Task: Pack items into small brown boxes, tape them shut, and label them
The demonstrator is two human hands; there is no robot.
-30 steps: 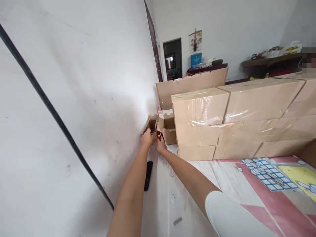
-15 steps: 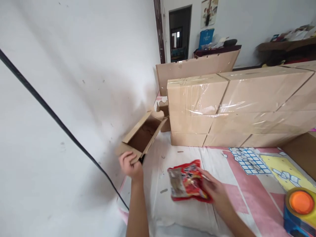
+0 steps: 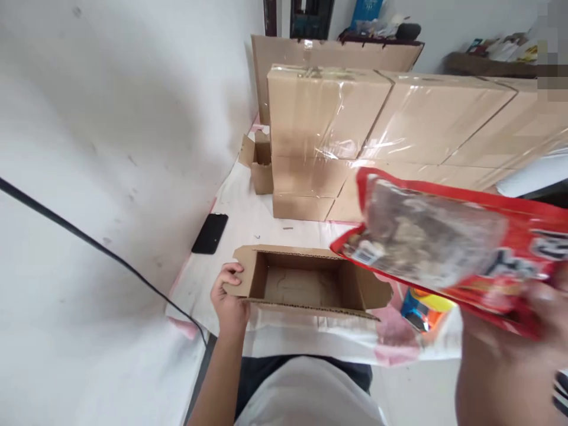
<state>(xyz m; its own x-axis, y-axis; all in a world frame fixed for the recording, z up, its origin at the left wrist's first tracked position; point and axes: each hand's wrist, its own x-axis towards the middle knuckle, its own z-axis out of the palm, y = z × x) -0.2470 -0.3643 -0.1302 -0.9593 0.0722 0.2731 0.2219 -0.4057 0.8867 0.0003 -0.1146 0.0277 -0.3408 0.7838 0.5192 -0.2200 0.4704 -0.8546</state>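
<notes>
My left hand grips the end flap of an open cardboard box, which stands near the table's front edge with its mouth facing up. Only bare cardboard shows inside it. Up close on the right, my right hand is closed on the corner of a red food packet with a clear window showing brownish contents. The packet is held in the air, right of the box and above it. Motion blurs the fingers of this hand.
Taped cartons form a wall across the back. A small open box sits at their left end, and a phone lies near the white wall. Tape rolls rest at the right. A black cable hangs at left.
The open box has come from beside the wall to the table's front, turned lengthwise, with my left hand on it. The packet has risen to the right toward the camera. My view tilts lower.
</notes>
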